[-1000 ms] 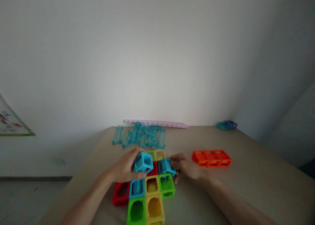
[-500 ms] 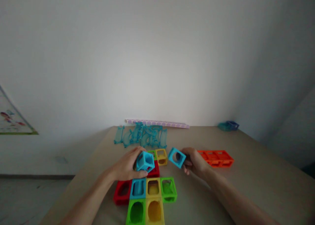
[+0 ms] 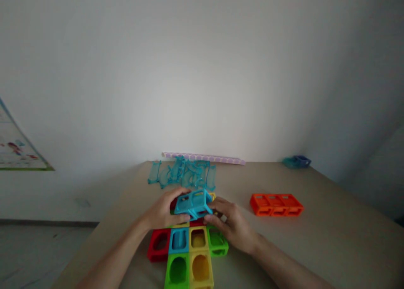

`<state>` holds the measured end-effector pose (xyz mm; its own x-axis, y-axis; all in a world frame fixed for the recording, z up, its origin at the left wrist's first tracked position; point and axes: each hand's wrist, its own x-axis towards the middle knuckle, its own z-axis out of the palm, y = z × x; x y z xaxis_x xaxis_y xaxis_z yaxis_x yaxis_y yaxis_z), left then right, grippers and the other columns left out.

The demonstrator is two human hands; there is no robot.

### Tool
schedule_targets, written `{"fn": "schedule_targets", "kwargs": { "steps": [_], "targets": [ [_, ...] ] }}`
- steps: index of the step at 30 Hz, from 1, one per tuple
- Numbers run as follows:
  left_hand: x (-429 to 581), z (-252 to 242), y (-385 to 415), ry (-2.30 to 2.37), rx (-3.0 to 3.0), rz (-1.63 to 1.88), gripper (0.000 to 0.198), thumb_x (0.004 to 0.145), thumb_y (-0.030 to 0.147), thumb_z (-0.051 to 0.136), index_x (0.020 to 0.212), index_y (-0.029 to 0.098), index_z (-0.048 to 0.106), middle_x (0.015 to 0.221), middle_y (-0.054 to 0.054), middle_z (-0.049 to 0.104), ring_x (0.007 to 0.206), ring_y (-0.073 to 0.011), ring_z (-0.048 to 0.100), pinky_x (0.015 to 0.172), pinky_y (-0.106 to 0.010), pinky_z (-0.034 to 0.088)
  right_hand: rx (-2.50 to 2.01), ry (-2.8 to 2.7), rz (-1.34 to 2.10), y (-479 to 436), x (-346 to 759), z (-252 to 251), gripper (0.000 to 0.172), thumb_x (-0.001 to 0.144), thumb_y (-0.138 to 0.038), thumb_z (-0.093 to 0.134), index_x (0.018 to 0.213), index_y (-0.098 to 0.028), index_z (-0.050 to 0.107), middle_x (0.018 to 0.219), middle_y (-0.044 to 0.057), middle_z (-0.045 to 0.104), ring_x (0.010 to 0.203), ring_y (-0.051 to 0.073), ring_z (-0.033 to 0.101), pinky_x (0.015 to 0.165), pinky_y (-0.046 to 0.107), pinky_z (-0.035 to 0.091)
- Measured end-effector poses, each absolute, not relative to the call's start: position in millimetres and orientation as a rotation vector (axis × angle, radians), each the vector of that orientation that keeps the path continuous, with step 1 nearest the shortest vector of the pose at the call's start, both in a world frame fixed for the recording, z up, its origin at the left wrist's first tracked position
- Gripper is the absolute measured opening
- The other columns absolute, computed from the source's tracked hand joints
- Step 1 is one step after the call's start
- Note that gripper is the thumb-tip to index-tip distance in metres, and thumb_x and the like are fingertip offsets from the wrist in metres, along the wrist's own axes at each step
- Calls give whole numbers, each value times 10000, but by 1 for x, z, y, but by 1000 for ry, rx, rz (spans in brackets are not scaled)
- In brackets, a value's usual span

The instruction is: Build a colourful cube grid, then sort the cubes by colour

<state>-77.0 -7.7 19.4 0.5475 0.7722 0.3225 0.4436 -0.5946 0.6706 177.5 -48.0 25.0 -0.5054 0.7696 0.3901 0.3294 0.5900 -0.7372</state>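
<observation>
Two light-blue open-frame cube blocks (image 3: 192, 204) are side by side in the air, touching or nearly so; whether they are joined I cannot tell. My left hand (image 3: 166, 211) grips the left one, thumb at its lower edge and fingers over the back. From the other side, my right hand (image 3: 232, 225) pinches the right one. Beneath and in front lies a flat group of blocks: a red block (image 3: 158, 244), a blue block (image 3: 179, 240), yellow blocks (image 3: 198, 239) and green blocks (image 3: 217, 241). More blocks behind are partly hidden by the hands.
A row of orange blocks (image 3: 277, 204) lies to the right. Clear teal plastic pieces (image 3: 183, 173) are heaped at the back, before a purple patterned strip (image 3: 203, 158) along the wall. At the far right corner sits a dark blue piece (image 3: 301, 161) beside a teal one.
My right hand has moved left with its blue cube, bringing it against the one in my left hand. The two cubes were apart before.
</observation>
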Motion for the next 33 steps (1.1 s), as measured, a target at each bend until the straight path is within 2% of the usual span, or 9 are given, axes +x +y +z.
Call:
{"fn": "schedule_targets", "kwargs": {
  "steps": [3, 8, 10, 12, 14, 18, 21, 26, 33],
  "targets": [
    [-77, 18, -8, 995, 2288, 839, 638, 704, 507, 716, 1223, 179, 541, 1213, -114, 609, 1121, -294, 561, 976, -408, 440, -843, -2133, 709, -46, 178, 25, 215, 953, -352, 513, 962, -200, 665, 884, 47, 637, 863, 170, 565, 755, 257, 437],
    [-76, 17, -8, 994, 2279, 862, 607, 718, 492, 697, 1215, 175, 550, 1175, -109, 629, 1048, -267, 595, 928, -392, 470, -825, -2183, 597, -47, 173, 20, 193, 943, -340, 524, 964, -180, 629, 815, 42, 600, 783, 162, 548, 699, 265, 434],
    [-77, 16, -7, 988, 2259, 883, 572, 726, 477, 684, 1193, 169, 564, 1149, -104, 636, 1033, -262, 602, 914, -383, 477, -831, -2187, 613, -48, 172, 18, 182, 925, -314, 544, 1039, -186, 605, 830, 38, 599, 752, 153, 554, 684, 264, 443],
    [-77, 14, -6, 985, 2232, 906, 547, 736, 471, 671, 1179, 165, 576, 1127, -100, 642, 1022, -262, 607, 900, -378, 483, -837, -2157, 657, -50, 173, 18, 291, 893, -278, 574, 1169, -196, 532, 862, 33, 613, 719, 143, 565, 680, 266, 459],
    [-77, 14, -6, 979, 2207, 936, 529, 767, 458, 649, 1206, 174, 568, 1142, -94, 640, 1025, -256, 608, 896, -367, 486, -825, -2105, 664, -53, 175, 21, 364, 862, -246, 586, 1203, -199, 469, 882, 32, 624, 719, 145, 572, 690, 276, 469],
    [-76, 17, -8, 938, 2236, 1019, 512, 851, 405, 592, 1323, 232, 496, 1289, -80, 584, 1158, -247, 557, 979, -352, 442, -565, -2291, 545, -61, 178, 31, 247, 804, -261, 571, 1042, -200, 546, 921, 58, 634, 878, 204, 557, 820, 359, 437],
    [-75, 20, -9, 919, 2340, 946, 401, 892, 377, 556, 1274, 253, 556, 1261, -64, 614, 1160, -236, 561, 996, -341, 419, -377, -2513, 506, -65, 175, 34, 313, 776, -373, 594, 1031, -190, 591, 937, 65, 638, 914, 227, 529, 875, 399, 390],
    [-74, 23, -8, 899, 2382, 922, 384, 906, 377, 541, 1263, 237, 561, 1209, -67, 639, 1098, -222, 589, 957, -325, 431, -476, -2590, 450, -66, 169, 31, 427, 703, -520, 699, 945, -189, 579, 940, 54, 612, 926, 223, 500, 857, 373, 359],
    [-71, 25, -10, 893, 2425, 883, 373, 909, 369, 540, 1263, 254, 563, 1185, -52, 643, 1083, -207, 588, 954, -313, 421, -608, -2630, 407, -70, 166, 27, 542, 554, -553, 771, 888, -200, 529, 919, 37, 592, 890, 221, 468, 860, 369, 344]
  ]
}}
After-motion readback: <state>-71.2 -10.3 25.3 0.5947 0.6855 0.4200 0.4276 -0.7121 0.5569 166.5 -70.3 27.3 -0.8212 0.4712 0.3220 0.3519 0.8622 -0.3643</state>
